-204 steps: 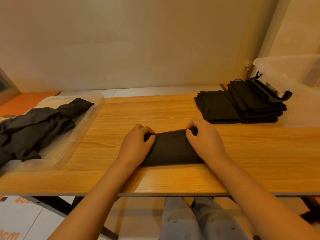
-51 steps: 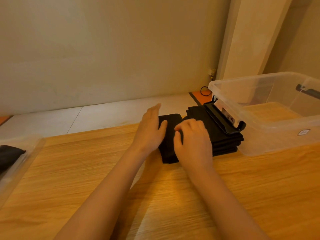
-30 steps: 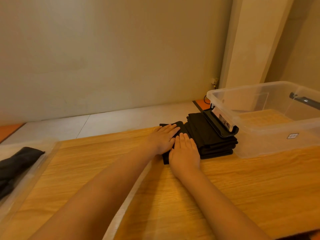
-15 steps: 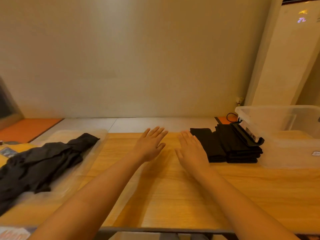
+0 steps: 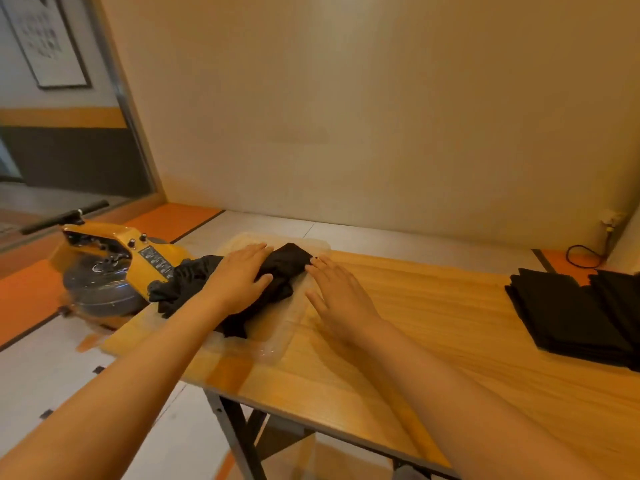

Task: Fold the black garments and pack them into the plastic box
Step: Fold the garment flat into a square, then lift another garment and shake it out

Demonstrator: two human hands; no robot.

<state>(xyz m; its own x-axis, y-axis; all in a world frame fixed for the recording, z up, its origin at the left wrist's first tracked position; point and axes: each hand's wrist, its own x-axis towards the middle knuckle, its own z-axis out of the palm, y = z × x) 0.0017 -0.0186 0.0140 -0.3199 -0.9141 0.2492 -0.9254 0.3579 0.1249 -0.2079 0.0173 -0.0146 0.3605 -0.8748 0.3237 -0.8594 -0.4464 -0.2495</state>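
The left hand (image 5: 239, 275) lies flat on a heap of crumpled black cloth garments (image 5: 289, 263), fingers straight, grip open. The right hand (image 5: 341, 294) is just beside the heap, fingers straight, grip open, holding nothing. The heap sits in a flat clear plastic tray (image 5: 277, 348) at the left end of the long wooden tabletop (image 5: 433, 306). A stack of folded black garments (image 5: 568, 313) lies at the right edge, well apart, with bare wood between.
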